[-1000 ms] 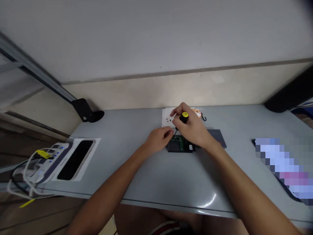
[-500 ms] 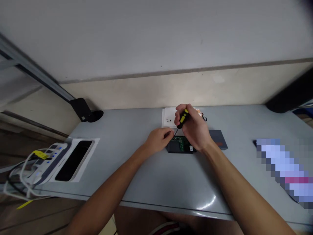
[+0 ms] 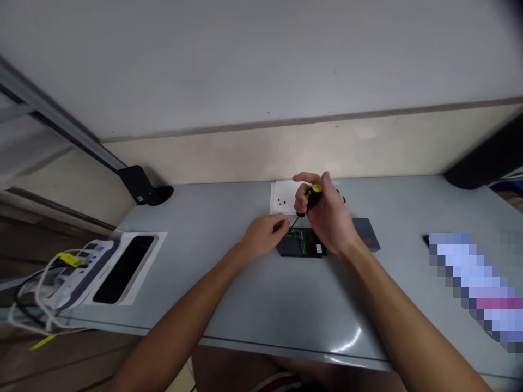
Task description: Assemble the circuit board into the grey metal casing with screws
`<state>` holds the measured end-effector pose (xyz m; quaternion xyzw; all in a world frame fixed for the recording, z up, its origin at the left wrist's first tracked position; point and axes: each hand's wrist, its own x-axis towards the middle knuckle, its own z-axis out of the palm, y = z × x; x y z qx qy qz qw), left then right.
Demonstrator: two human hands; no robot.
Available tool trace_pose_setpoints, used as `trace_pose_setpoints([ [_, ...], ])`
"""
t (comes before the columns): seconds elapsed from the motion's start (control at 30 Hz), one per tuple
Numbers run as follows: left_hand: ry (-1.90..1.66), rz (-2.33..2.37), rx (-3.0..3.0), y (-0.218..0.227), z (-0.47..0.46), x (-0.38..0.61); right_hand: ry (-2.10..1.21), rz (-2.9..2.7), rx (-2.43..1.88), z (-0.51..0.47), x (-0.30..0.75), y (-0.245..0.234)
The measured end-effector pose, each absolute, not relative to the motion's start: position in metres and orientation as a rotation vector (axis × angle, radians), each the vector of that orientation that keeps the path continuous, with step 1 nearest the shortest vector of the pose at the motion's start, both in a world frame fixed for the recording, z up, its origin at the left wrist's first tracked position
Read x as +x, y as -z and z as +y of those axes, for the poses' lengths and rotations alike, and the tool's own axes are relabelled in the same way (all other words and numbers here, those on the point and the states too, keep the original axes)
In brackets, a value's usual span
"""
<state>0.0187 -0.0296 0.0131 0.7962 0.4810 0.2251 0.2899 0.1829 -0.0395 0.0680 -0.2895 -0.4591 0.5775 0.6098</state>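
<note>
My right hand (image 3: 330, 218) holds a black and yellow screwdriver (image 3: 314, 197), tilted, with its shaft running down and left. The thumb and index finger stretch up past the handle, while other fingers curl round it. My left hand (image 3: 265, 234) is pinched beside the screwdriver's tip, over the upper left corner of an opened dark device with a green circuit board (image 3: 303, 242). What the pinch holds is hidden. The device lies flat, partly behind my right hand. To its right, a dark grey panel (image 3: 368, 234) is partly covered by my right wrist.
Several tiny black screws (image 3: 280, 202) lie on white paper (image 3: 286, 190) near the wall. At left are a phone (image 3: 125, 269) on paper and a power strip (image 3: 84, 272) with cables. A blurred-out object (image 3: 474, 283) lies at right. A black stand base (image 3: 161, 194) stands back left.
My right thumb and index finger have spread away from the screwdriver handle, and its yellow end now shows. My left hand and the device have stayed in place.
</note>
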Motion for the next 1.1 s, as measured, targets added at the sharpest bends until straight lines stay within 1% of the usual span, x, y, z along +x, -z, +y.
trace_pose_setpoints([
  [0.07,-0.599,1.277,2.123,-0.0121,-0.0288,0.0182,-1.351,-1.088,-0.691,-0.0402,0.1869,-0.0699],
  [0.23,-0.606,1.244,2.139,-0.0115,-0.0287,0.0173,-1.214,-1.149,-0.766,-0.0429,0.1868,-0.0677],
  [0.37,-0.598,1.263,2.126,-0.0132,-0.0299,0.0172,-1.270,-1.046,-0.736,-0.0417,0.1823,-0.0631],
  [0.5,-0.578,1.279,2.129,-0.0127,-0.0294,0.0172,-1.269,-1.062,-0.722,-0.0395,0.1849,-0.0626],
  [0.7,-0.601,1.265,2.143,-0.0094,-0.0280,0.0166,-1.404,-1.052,-0.684,-0.0434,0.1912,-0.0691],
  [0.93,-0.587,1.285,2.148,-0.0121,-0.0299,0.0162,-1.387,-0.960,-0.736,-0.0438,0.1895,-0.0671],
  [1.1,-0.575,1.280,2.154,-0.0102,-0.0292,0.0158,-1.262,-0.950,-0.756,-0.0400,0.1899,-0.0640],
])
